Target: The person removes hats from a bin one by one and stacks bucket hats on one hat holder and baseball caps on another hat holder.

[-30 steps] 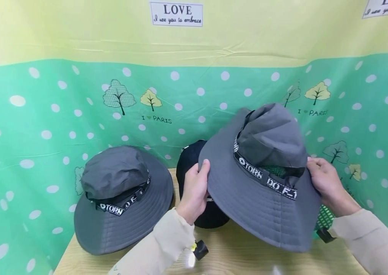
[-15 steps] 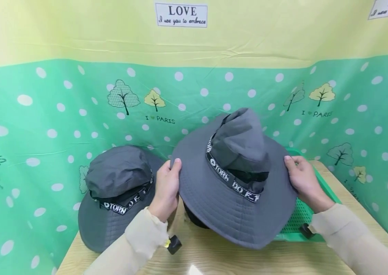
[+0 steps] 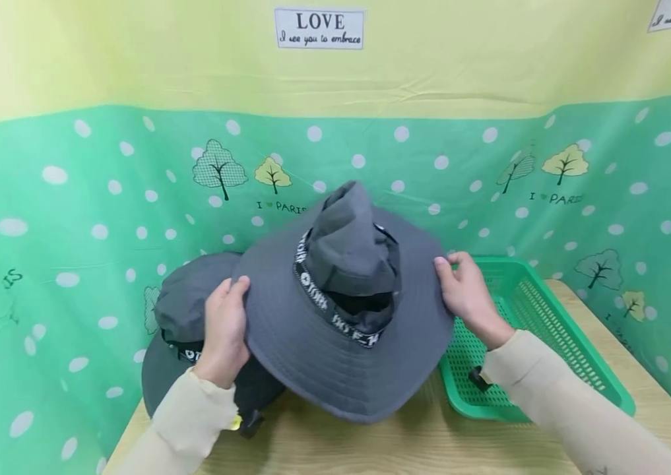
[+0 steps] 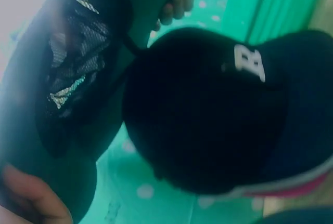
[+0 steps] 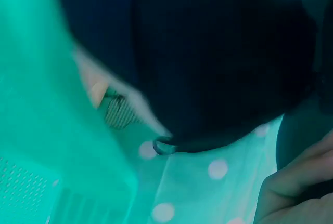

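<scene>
A grey wide-brimmed hat (image 3: 350,369) with a black lettered band is up in front of me, its crown tilted and creased. My left hand (image 3: 225,330) pinches the brim at its left edge, thumb on top. On the opposite edge my right hand (image 3: 470,290) pinches the brim the same way. The left wrist view shows the hat's mesh-lined inside (image 4: 78,52). Beyond it, a dark baseball cap (image 4: 197,109) with a white letter appears in both wrist views; in the head view the held hat hides it. A second grey hat (image 3: 183,300) sits at the left, partly covered by my left hand.
A green perforated basket (image 3: 578,336) stands on the wooden table (image 3: 394,448) at the right, beside my right forearm. A green and yellow printed curtain (image 3: 359,119) hangs behind the table and along both sides.
Both hands have carried the held hat leftward, from over the basket to the table's middle. The basket is uncovered, the dark cap is now hidden, and the second hat is more covered.
</scene>
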Demonstrator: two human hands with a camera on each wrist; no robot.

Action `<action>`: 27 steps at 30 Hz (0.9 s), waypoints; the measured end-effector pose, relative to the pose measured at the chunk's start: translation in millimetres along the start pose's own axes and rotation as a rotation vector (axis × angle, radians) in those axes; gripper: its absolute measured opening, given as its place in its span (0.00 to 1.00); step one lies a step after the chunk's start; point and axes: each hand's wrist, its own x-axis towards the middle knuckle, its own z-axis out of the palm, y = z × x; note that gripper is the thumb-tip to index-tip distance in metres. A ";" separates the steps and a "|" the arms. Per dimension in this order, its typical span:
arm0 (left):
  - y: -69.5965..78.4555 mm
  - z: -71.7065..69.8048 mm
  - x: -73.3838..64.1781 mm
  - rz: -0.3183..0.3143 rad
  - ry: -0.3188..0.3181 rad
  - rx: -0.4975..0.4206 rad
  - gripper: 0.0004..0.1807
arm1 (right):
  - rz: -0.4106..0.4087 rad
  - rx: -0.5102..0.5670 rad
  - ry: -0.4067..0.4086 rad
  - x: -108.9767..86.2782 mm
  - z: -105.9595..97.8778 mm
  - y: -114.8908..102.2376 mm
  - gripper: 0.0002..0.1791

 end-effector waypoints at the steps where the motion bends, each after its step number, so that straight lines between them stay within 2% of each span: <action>1: 2.2 -6.5 -0.1 0.004 0.014 0.009 0.17 | -0.006 -0.019 -0.012 0.2 5.5 -4.3 0.25; 7: 13.4 -41.2 1.8 -0.001 0.099 0.113 0.23 | -0.039 -0.102 -0.052 -5.1 29.2 -26.7 0.21; 10: 16.9 -56.8 3.1 -0.010 0.132 0.145 0.24 | -0.048 -0.095 -0.059 -9.0 38.6 -37.0 0.19; 13: 19.6 -71.7 4.3 -0.027 0.142 0.132 0.20 | -0.052 -0.064 -0.063 -12.3 48.6 -47.6 0.18; 19: 22.1 -94.0 4.6 -0.036 0.161 0.145 0.13 | -0.047 0.135 -0.104 -22.0 72.2 -66.1 0.21; 24: 23.6 -113.4 4.1 -0.016 0.217 0.169 0.14 | -0.066 0.300 -0.113 -30.2 101.6 -78.6 0.22; 27: 23.9 -125.7 5.7 -0.016 0.263 0.188 0.17 | -0.047 0.398 -0.134 -34.6 121.3 -84.4 0.21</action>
